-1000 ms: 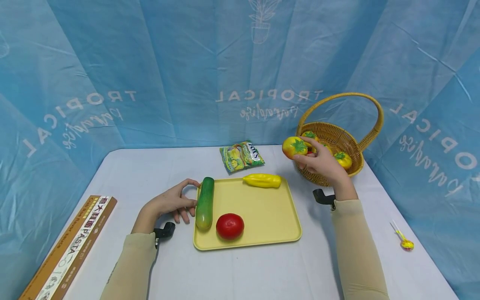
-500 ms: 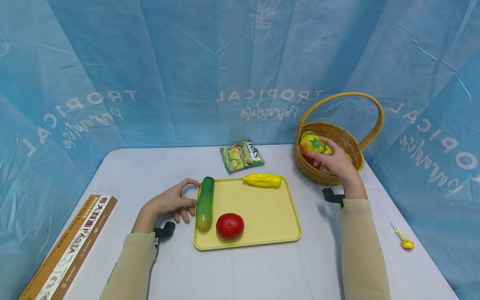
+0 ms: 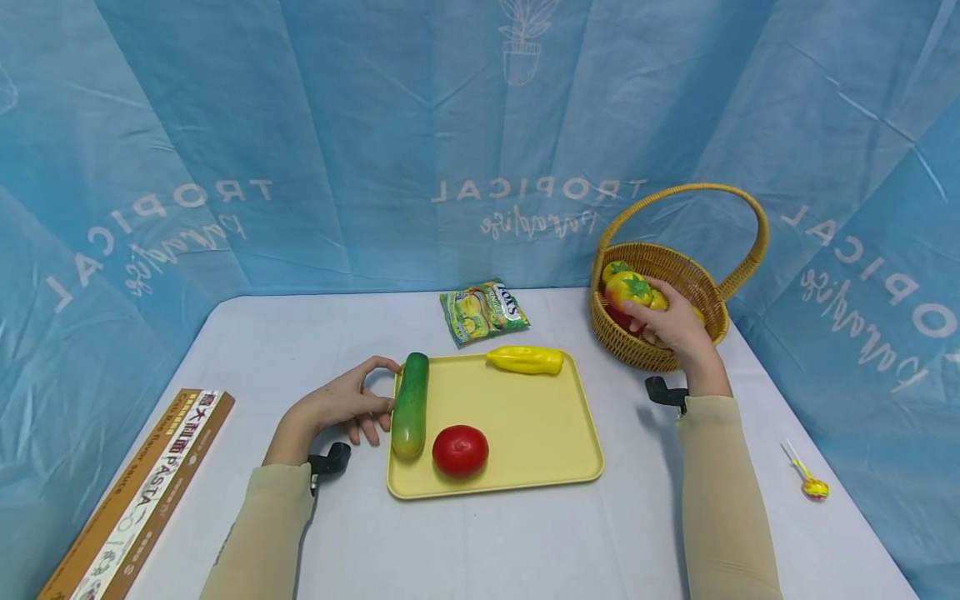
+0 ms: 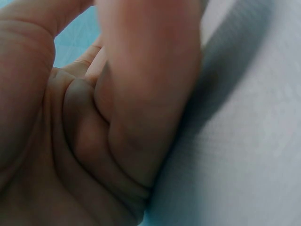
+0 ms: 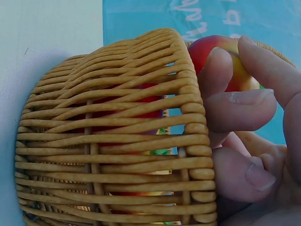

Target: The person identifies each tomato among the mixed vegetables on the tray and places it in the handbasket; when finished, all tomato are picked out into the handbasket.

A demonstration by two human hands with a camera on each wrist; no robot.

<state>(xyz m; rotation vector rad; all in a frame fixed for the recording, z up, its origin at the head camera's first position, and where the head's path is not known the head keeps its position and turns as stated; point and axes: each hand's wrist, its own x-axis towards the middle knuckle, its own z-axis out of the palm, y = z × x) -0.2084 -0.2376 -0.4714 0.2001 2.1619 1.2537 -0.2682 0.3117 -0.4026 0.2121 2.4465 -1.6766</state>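
Observation:
My right hand (image 3: 670, 321) is inside the wicker basket (image 3: 633, 357), with fingers and thumb round a yellow-and-red fruit (image 3: 627, 288) that has a green star-shaped top. In the right wrist view the same fruit (image 5: 242, 77) shows between fingertips, above the basket's rim. Other yellow and red fruits (image 3: 615, 268) lie in the basket, partly hidden by the hand. My left hand (image 3: 348, 404) rests at the left edge of the yellow tray (image 3: 525, 433), its fingertips touching or very near the rim beside a cucumber (image 3: 409, 408). In the left wrist view only skin and white tablecloth show clearly.
On the tray lie a red tomato (image 3: 460, 452) and a yellow pepper-shaped vegetable (image 3: 527, 360). Behind it is a green candy bag (image 3: 483, 312). A long pasta box (image 3: 142, 492) lies at left, a lollipop (image 3: 812, 485) at right. The basket's tall handle (image 3: 693, 188) arches over it.
My right hand has carried the yellow-and-red fruit from above the basket's left rim rightward and down into the basket. Since half a second ago it has barely shifted. The left hand stays put.

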